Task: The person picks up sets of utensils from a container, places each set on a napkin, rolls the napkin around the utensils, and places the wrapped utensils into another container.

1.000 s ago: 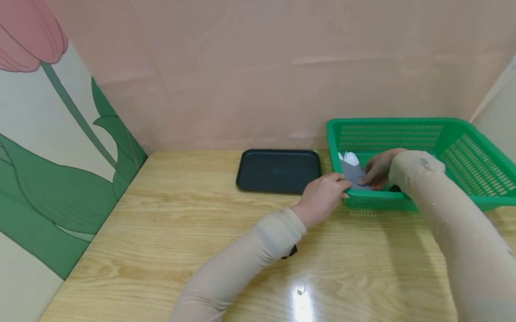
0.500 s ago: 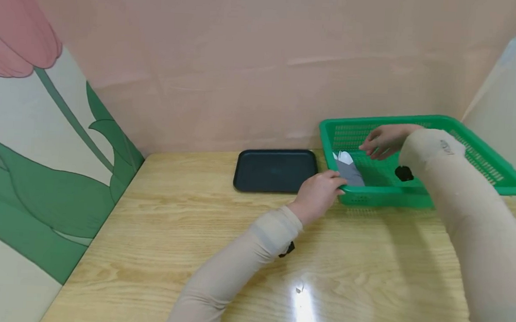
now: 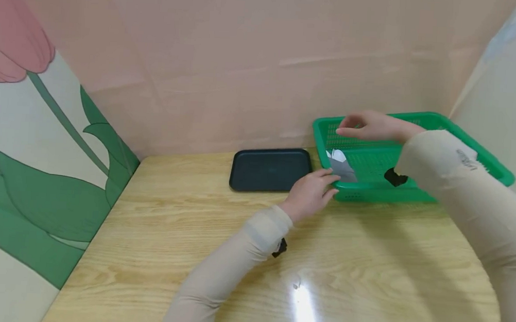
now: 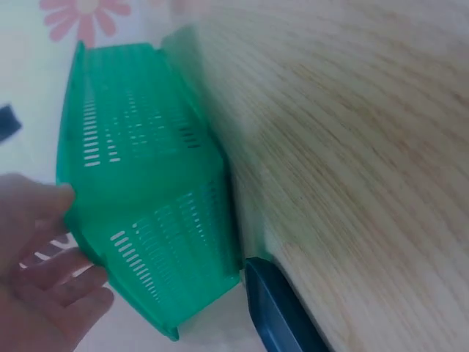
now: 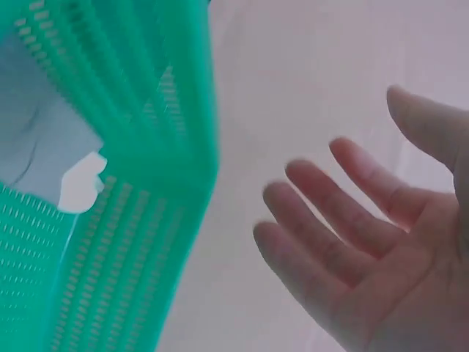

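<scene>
My left hand holds the front left corner of a green plastic basket, thumb outside and fingers over the rim. In the left wrist view, the thumb and fingers lie on either side of that rim. A flat grey pouch lies inside the basket's left end, with the white spoon-like end of something sticking out of it. Raised over the basket's back left part is my right hand, holding nothing; its fingers are spread and relaxed in the right wrist view.
A dark rectangular tray lies on the wooden table just left of the basket. A pink-draped wall stands close behind both. Black wrist devices sit on both sleeves, the right one overlapping the basket.
My right hand has let go of the grey pouch and risen up and away from it, over the basket's back rim. The left hand stays at the corner, its thumb slightly further from its fingers.
</scene>
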Tool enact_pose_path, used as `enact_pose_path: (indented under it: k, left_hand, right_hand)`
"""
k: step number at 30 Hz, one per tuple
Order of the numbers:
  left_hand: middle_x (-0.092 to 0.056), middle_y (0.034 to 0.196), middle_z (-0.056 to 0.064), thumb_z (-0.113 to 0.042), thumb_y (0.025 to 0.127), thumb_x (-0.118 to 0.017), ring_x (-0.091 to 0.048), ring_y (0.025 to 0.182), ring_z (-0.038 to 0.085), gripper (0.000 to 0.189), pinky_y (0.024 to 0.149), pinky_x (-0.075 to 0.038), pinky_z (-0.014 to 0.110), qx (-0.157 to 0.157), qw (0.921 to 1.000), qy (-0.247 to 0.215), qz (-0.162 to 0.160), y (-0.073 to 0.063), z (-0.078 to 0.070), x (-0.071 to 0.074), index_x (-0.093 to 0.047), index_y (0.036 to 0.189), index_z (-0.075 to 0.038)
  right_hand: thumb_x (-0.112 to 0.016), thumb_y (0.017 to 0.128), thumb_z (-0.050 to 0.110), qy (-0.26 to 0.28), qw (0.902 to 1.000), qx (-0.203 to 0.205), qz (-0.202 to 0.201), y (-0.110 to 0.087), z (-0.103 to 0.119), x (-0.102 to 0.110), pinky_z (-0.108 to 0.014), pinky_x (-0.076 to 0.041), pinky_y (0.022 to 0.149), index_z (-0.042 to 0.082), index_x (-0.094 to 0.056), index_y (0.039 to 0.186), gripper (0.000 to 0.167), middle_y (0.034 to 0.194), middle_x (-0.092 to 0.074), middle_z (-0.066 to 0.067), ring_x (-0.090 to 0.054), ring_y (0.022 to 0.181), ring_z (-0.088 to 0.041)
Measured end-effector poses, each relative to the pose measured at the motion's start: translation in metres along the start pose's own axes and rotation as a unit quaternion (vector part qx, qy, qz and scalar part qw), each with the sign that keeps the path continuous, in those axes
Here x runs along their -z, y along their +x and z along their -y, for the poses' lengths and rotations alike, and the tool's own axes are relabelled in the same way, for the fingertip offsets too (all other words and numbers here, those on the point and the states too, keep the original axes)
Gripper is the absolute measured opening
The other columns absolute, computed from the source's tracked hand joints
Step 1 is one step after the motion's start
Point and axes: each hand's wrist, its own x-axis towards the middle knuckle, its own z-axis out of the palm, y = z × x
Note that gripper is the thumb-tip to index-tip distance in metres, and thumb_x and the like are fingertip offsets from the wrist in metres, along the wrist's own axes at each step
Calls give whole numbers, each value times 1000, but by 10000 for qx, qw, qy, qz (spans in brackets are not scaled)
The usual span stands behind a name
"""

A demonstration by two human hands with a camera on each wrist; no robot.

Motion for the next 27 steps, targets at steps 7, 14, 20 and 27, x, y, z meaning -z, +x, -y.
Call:
enact_pose_path:
  k: [7, 14, 20, 27]
  left_hand:
    - [-27, 154, 5, -42, 93, -53, -28, 142, 22, 64, 114, -27, 36, 193, 9884, -1207, 901, -9, 8, 7, -32, 145, -12]
    - [5, 159, 6, -56, 90, -47, 4, 146, 30, 83, 116, -7, 52, 690, 9708, -1782, 1449, -26, 18, 21, -2, 151, -22]
    - [10, 158, 5, -61, 90, -43, 11, 145, 28, 82, 116, 1, 51, 1195, 9709, -1798, 1032, -47, 29, 28, 0, 151, -26]
    - [14, 157, 5, -66, 87, -41, 16, 144, 29, 84, 115, 4, 54, 1673, 9750, -1388, 463, -76, 45, 36, 1, 150, -31]
  right_hand:
    - [-44, 95, 46, -124, 9980, 78, -607, -22, 21, -21, -57, -41, 93, 2, -47, 126, 53, 128, -52, -22, -48, 120, -43]
    - [-45, 96, 42, -458, 9955, 192, -812, -36, 33, -43, -59, -35, 99, -2, -45, 131, 56, 136, -45, -27, -42, 125, -45]
    - [-47, 94, 49, -401, 9959, 86, -807, -54, 34, -60, -68, -20, 104, 1, -38, 139, 66, 146, -32, -27, -28, 134, -47]
    - [-56, 86, 55, -378, 9943, -80, -993, -75, 29, -77, -73, -3, 102, 11, -28, 146, 80, 154, -11, -25, -11, 140, -47]
